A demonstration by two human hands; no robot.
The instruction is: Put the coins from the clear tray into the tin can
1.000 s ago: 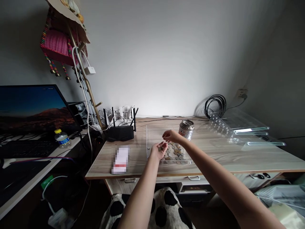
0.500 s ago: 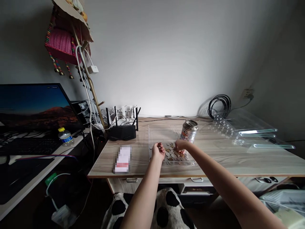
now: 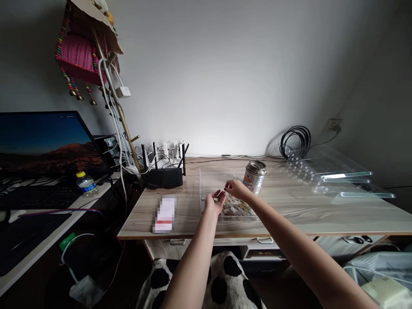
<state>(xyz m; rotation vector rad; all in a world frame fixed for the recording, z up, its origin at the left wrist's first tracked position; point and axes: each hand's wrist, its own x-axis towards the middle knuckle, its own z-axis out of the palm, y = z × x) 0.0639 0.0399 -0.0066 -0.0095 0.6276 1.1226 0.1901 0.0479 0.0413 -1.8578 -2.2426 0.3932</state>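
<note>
The wood-grain surface (image 3: pixel 289 206) is bearing a clear tray (image 3: pixel 207 178), which is looking stiff and rather brittle, its smooth plastic likely offering little friction; its side walls are probably giving the safest hold. Just beyond its right side, the tin (image 3: pixel 255 177) is standing upright, seeming rigid, with its rounded body suiting a wrapped hold; it is showing a silvery lid and a printed side.

Above the tray, the left grip (image 3: pixel 215 202) is lying palm up and loosely cupped, cradling at least one coin (image 3: pixel 216 199). Beside it, the right grip (image 3: pixel 232 189) is hovering with its fingertips drawn together; whether they are pinching anything, I cannot tell.

Smallest, the coins (image 3: pixel 238 207) are lying flat in the tray, mostly toward its near right. They are probably being light, hard and slippery, hardly fragile, and are favouring a fingertip pinch at the rim. They are looking round and thin, some silvery, others yellowish.
</note>
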